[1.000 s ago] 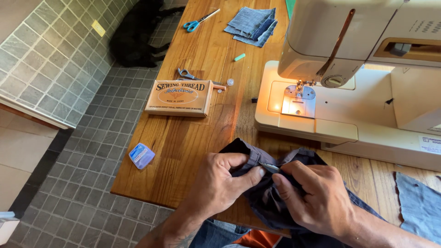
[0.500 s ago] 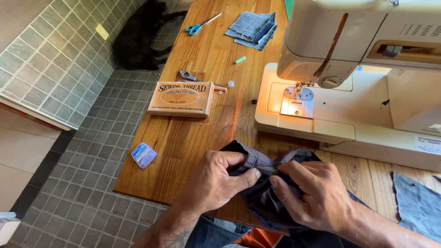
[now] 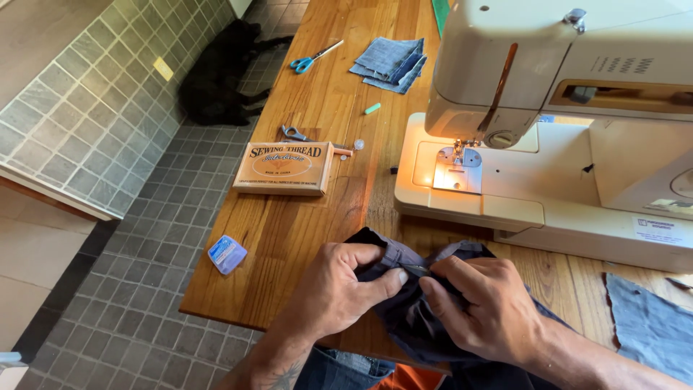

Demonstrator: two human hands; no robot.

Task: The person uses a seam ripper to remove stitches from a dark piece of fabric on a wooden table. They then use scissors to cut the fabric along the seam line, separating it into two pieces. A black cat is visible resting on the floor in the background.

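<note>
- Head view: left hand [image 3: 333, 289] and right hand [image 3: 485, 312] met over a bunched dark blue fabric [image 3: 419, 318] at the near edge of the wooden table [image 3: 289, 231]; both were pinched closed on it, thumbs nearly touching at a fold.
- Beyond the right hand stood a cream sewing machine [image 3: 548, 130] (its lamp lit).
- Beyond the left hand lay a tan thread box [image 3: 284, 167]; further off, blue-handled scissors [image 3: 315, 57] and denim scraps [image 3: 390, 63].
- Left of the left hand, on the tiled floor, a small blue case [image 3: 227, 253].
</note>
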